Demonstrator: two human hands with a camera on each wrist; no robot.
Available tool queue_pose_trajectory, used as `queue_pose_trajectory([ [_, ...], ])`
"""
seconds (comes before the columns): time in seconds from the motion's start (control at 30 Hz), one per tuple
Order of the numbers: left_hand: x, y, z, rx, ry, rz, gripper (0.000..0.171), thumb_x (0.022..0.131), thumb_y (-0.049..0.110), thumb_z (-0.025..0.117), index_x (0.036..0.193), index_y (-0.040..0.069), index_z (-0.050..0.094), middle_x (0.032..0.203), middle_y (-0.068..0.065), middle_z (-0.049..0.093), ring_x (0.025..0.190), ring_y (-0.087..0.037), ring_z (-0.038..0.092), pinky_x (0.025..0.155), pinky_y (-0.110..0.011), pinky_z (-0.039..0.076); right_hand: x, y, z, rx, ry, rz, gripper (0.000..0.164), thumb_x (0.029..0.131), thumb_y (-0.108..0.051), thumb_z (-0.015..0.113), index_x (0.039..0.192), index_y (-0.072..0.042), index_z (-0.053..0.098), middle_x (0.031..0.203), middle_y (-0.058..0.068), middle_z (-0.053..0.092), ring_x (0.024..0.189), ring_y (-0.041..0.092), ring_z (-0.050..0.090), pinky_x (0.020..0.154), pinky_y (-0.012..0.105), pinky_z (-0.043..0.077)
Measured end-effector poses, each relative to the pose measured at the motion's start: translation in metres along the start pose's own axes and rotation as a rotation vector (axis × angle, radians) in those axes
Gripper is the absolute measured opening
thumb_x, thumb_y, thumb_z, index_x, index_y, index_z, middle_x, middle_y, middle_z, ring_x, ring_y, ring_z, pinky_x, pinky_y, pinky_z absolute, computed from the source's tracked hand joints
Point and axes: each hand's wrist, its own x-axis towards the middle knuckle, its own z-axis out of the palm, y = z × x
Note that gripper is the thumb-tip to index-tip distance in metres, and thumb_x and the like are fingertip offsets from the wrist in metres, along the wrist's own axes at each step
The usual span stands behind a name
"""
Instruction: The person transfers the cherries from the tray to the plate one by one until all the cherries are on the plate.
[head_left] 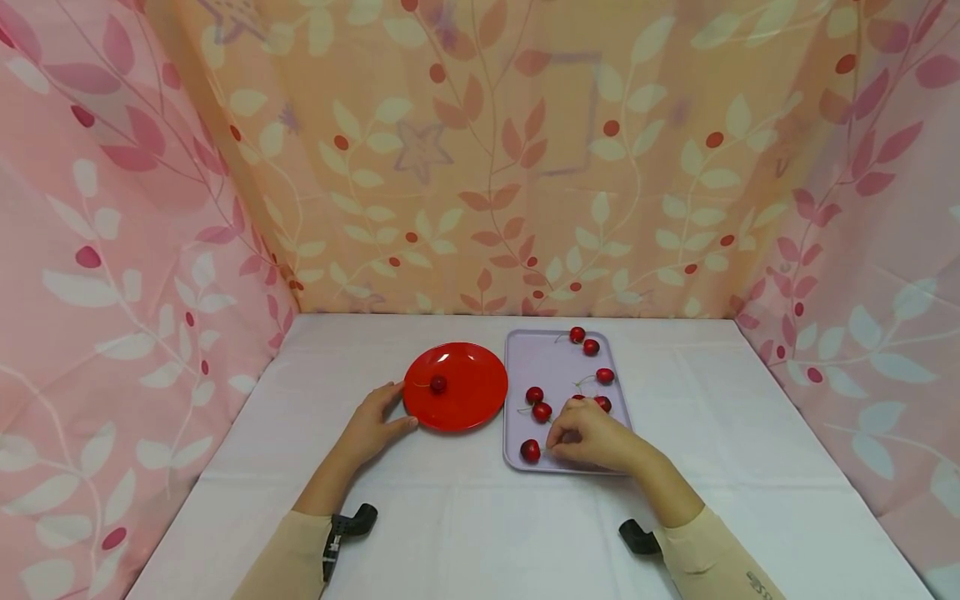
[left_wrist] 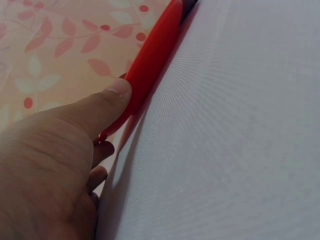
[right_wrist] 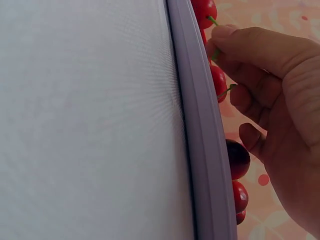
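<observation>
A red plate (head_left: 468, 408) lies on the table with one dark cherry (head_left: 438, 383) on it. My left hand (head_left: 375, 421) holds its left rim, and in the left wrist view the thumb (left_wrist: 119, 87) lies against the plate's edge (left_wrist: 155, 55). To the right is a lilac tray (head_left: 551, 358) with several red cherries. My right hand (head_left: 596, 435) is over the tray's near part. Its thumb and index finger pinch the green stem of the nearest cherry (head_left: 530, 451), also seen in the right wrist view as a red cherry (right_wrist: 204, 11). The hand partly hides other cherries.
More cherries (head_left: 577, 334) lie at the tray's far right corner, and others (head_left: 542, 412) near its middle. A white cloth (head_left: 450, 525) covers the table. Patterned curtains (head_left: 480, 167) stand behind and on both sides. A black wrist device (head_left: 639, 537) sits by the right sleeve.
</observation>
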Motion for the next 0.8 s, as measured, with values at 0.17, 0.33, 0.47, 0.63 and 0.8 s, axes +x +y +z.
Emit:
queue_pose_trajectory([
  [0.17, 0.0, 0.0006, -0.0006, 0.005, -0.002, -0.004, 0.08, 0.088, 0.036, 0.081, 0.156, 0.016, 0.044, 0.159, -0.011, 0.045, 0.153, -0.036, 0.031, 0.119, -0.062, 0.029, 0.0009, -0.0006, -0.0015, 0.03, 0.058, 0.009, 0.023, 0.085, -0.017, 0.083, 0.086, -0.038, 0.074, 0.088, -0.021, 0.06, 0.092, 0.002, 0.052, 0.088, 0.033, 0.043],
  [0.33, -0.0004, 0.0013, -0.0007, -0.001, -0.002, -0.002, 0.08, 0.088, 0.037, 0.081, 0.156, 0.016, 0.045, 0.159, -0.011, 0.045, 0.153, -0.036, 0.031, 0.12, -0.062, 0.03, 0.0021, -0.0031, -0.0034, 0.073, 0.109, -0.002, 0.021, 0.082, -0.012, 0.084, 0.086, -0.032, 0.077, 0.088, -0.02, 0.064, 0.089, 0.007, 0.057, 0.088, 0.032, 0.045],
  [0.47, -0.0018, 0.0007, -0.0002, -0.002, 0.0, 0.009, 0.081, 0.088, 0.038, 0.081, 0.156, 0.016, 0.044, 0.159, -0.011, 0.045, 0.152, -0.037, 0.031, 0.119, -0.063, 0.03, 0.0034, -0.0039, -0.0047, 0.105, 0.131, -0.008, 0.022, 0.082, -0.009, 0.084, 0.086, -0.029, 0.078, 0.088, -0.02, 0.066, 0.088, 0.014, 0.06, 0.095, 0.034, 0.045],
  [0.63, -0.0021, 0.0008, 0.0, -0.003, 0.004, 0.014, 0.081, 0.088, 0.039, 0.081, 0.156, 0.017, 0.044, 0.159, -0.01, 0.045, 0.152, -0.037, 0.031, 0.118, -0.063, 0.031, 0.0058, -0.0045, -0.006, 0.136, 0.152, 0.005, 0.023, 0.082, -0.007, 0.084, 0.087, -0.029, 0.079, 0.089, -0.017, 0.068, 0.089, 0.019, 0.06, 0.082, 0.031, 0.048],
  [0.8, -0.0015, 0.0005, 0.0005, 0.001, 0.005, 0.016, 0.081, 0.088, 0.039, 0.081, 0.156, 0.017, 0.044, 0.159, -0.011, 0.046, 0.152, -0.037, 0.031, 0.118, -0.063, 0.032, 0.0076, -0.0072, -0.0093, 0.165, 0.161, 0.047, 0.021, 0.083, -0.01, 0.084, 0.087, -0.03, 0.079, 0.09, -0.014, 0.066, 0.09, 0.026, 0.06, 0.072, 0.032, 0.049],
])
